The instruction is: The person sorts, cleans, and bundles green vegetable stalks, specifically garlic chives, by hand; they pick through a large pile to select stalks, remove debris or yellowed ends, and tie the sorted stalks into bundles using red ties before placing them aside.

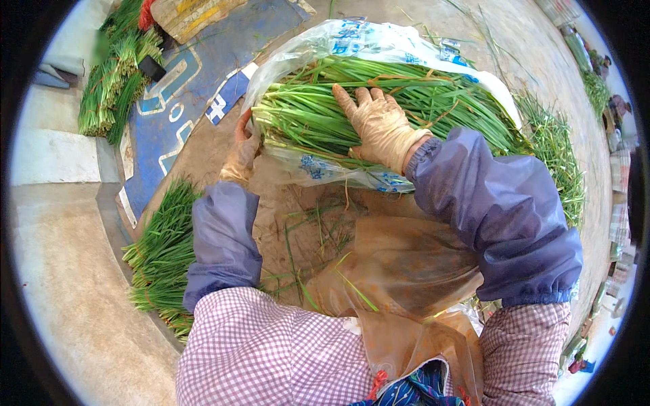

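- Head view: a thick bundle of chives (pixel 308 101) lies crosswise in a thin, clear plastic bag (pixel 399 44) on the floor (pixel 535 34), pale stem ends toward the left and green leaves toward the right.
- The gloved right hand (pixel 382 125) rests palm down on top of the chives, fingers spread.
- The gloved left hand (pixel 242 152) is at the bag's left end, beside the stem ends, its fingers upright; whether it pinches the film, I cannot tell.
- The bundle probably has moderate weight as a whole, though each leaf looks light, limp and easily bruised or creased.
- The stem end seems firmer and is likely the better place to grip, with a broad palm supporting the leaves.
- The film looks soft and slippery and could tear if pulled by its edge alone.
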`<act>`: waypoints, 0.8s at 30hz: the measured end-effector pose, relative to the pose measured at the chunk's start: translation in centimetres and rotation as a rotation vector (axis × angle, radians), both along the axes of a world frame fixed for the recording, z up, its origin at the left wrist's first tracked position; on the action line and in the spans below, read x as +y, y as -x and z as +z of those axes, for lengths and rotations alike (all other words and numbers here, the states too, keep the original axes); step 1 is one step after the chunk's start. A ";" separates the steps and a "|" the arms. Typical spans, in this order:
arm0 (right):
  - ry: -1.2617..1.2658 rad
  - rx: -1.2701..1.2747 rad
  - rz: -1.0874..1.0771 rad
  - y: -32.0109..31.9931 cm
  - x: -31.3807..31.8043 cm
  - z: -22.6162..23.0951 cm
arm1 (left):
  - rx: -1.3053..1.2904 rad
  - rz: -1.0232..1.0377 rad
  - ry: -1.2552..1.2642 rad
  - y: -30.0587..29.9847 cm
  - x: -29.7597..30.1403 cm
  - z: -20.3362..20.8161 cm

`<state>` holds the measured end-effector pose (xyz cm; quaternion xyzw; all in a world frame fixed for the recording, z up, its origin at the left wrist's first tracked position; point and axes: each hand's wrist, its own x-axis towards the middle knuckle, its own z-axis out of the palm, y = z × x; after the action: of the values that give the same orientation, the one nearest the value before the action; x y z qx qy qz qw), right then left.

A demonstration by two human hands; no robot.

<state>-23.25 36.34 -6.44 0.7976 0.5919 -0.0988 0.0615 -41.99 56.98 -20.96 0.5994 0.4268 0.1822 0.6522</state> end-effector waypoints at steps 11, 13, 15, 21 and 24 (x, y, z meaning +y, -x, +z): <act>-0.186 0.303 -0.164 -1.8 1.2 0.7 | -0.600 -0.038 0.330 -0.3 2.7 0.1; -0.350 0.523 -0.185 -3.5 0.3 0.0 | -0.506 0.043 0.361 1.0 2.3 0.6; -0.399 0.680 -0.225 -4.6 -0.6 0.5 | -0.475 0.094 0.349 2.4 0.9 2.8; -0.585 0.875 -0.257 -6.3 -3.5 1.8 | -0.245 0.469 -0.530 4.5 -6.7 11.3; -0.764 1.014 -0.424 -6.9 -5.9 3.7 | -0.243 0.183 -0.758 2.5 -11.6 14.0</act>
<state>-16.38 30.42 -2.79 0.7173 0.3713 -0.2549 -0.5316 -44.54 45.35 -6.92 0.7309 0.3010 0.4533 0.4120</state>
